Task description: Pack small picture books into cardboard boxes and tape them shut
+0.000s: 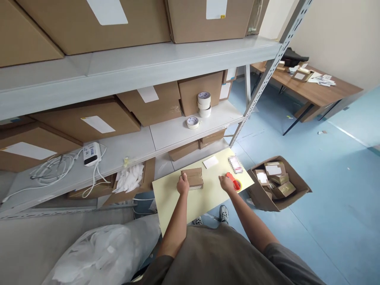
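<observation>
A small brown cardboard box (194, 177) lies on the pale yellow tabletop (170, 198). My left hand (183, 184) grips its left end, thumb on top. To the right, my right hand (226, 183) is closed above the tabletop, its fingers drawn together toward the box; whatever is in them is too small to make out. Right beside that hand, partly covered by it, is a red tape dispenser (232, 180) with a yellow-edged roll. A white slip of paper (210, 162) and a phone-shaped item (235, 164), blurred out, lie farther back.
An open carton (303, 189) with several small boxes stands on the floor at right. Behind the tabletop, grey shelving (166, 136) carries large cartons, white tape rolls (204, 105) and a cabled white device (92, 153). A plastic bag (97, 253) bulges at lower left.
</observation>
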`<state>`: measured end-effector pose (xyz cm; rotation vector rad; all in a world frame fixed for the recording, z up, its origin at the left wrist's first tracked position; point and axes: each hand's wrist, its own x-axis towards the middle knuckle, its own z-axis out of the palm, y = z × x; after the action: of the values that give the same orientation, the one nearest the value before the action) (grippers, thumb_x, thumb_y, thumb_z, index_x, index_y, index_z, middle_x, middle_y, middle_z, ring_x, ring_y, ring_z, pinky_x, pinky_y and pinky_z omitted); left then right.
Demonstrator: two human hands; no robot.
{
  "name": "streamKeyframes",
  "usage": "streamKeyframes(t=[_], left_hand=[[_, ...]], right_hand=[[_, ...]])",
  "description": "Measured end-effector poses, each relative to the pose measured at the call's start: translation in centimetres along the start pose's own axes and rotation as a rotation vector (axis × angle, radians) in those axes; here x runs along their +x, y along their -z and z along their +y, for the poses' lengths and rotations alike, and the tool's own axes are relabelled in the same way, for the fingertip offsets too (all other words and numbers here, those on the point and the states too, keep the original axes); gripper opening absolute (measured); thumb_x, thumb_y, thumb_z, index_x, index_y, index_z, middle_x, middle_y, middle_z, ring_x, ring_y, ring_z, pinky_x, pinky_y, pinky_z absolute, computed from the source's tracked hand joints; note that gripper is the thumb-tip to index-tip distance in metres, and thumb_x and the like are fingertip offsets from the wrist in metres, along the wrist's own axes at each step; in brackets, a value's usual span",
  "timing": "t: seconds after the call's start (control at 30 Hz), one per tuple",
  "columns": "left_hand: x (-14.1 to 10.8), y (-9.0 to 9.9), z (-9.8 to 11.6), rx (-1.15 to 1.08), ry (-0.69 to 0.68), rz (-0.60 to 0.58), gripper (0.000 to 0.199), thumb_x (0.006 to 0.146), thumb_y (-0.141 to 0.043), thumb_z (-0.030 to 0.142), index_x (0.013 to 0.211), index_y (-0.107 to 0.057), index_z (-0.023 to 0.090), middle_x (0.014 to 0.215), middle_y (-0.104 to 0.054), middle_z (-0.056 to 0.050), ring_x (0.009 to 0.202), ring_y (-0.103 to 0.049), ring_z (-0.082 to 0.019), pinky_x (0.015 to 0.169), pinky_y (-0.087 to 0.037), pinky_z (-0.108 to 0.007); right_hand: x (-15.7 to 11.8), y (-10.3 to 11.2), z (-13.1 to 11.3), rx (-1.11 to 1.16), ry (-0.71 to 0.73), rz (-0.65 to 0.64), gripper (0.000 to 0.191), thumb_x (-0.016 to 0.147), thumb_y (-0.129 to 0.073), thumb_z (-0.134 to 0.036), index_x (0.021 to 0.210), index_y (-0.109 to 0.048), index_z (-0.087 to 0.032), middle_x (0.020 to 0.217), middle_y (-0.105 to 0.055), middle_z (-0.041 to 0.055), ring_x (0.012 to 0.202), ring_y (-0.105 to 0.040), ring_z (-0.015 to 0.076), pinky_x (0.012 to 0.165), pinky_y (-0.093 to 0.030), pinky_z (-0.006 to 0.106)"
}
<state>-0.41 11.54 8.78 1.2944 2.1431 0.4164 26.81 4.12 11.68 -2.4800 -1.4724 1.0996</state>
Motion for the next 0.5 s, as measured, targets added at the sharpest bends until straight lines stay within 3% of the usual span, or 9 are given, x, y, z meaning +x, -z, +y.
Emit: streamKeyframes(t=[0.1,0.23,0.33,0.4,0.5], left_hand=[[-0.1,0.2,0.1,-0.03,0.009,-0.03,0.061,0.108,-0.03,0.06,0.13,-0.071,0.021,0.122,-0.078,-0.017,0.116,-0.072,-0.036,0.092,-0.054,-0.04],[-0.1,1.2,-0.9,-0.192,0.01,-0.085,0.054,0.109,-0.032,0.051,0.132,-0.069,0.019,0.129,-0.076,-0.015,0.12,-0.072,-0.031,0.095,-0.056,-0.038],[-0.3,1.8,-2.9,-0.41,-0.098,-0.095,0.051,0.109,-0.039,0.049,0.15,-0.057,0.023,0.139,-0.072,-0.011,0.125,-0.07,-0.025,0.101,-0.056,-0.034],[-0.8,1.6,-4.5,-0.532,-0.179,-0.123,0.058,0.105,-0.05,0.046,0.16,-0.045,0.027,0.148,-0.067,-0.011,0.132,-0.067,-0.024,0.106,-0.055,-0.033],[-2.3,0.1,-7.0,-0.676,-0.209,-0.229,0.069,0.101,-0.059,0.038,0.164,-0.037,0.027,0.157,-0.059,-0.011,0.14,-0.061,-0.023,0.112,-0.052,-0.033]], right_hand=[[-0.5,-1.7,-5.2,0.267,0.205,-0.108,0.057,0.111,-0.026,-0.052,0.121,-0.072,-0.02,0.121,-0.076,0.0099,0.118,-0.069,0.0253,0.097,-0.052,0.031],[-1.2,-2.5,-10.0,0.482,0.265,-0.245,0.056,0.106,-0.039,-0.062,0.129,-0.069,-0.022,0.129,-0.074,0.0094,0.121,-0.065,0.0272,0.101,-0.051,0.035],[-1.3,-2.2,-10.5,0.637,0.292,-0.285,0.061,0.104,-0.036,-0.067,0.132,-0.067,-0.022,0.135,-0.071,0.0109,0.126,-0.063,0.0267,0.101,-0.052,0.035],[-1.2,-2.6,-10.0,0.707,0.286,-0.239,0.061,0.105,-0.032,-0.066,0.137,-0.063,-0.024,0.138,-0.069,0.0111,0.128,-0.063,0.0257,0.1,-0.052,0.035],[-0.9,-5.1,-9.1,0.611,0.231,-0.137,0.052,0.104,-0.04,-0.057,0.142,-0.059,-0.026,0.139,-0.069,0.0105,0.13,-0.063,0.0249,0.1,-0.053,0.034]])
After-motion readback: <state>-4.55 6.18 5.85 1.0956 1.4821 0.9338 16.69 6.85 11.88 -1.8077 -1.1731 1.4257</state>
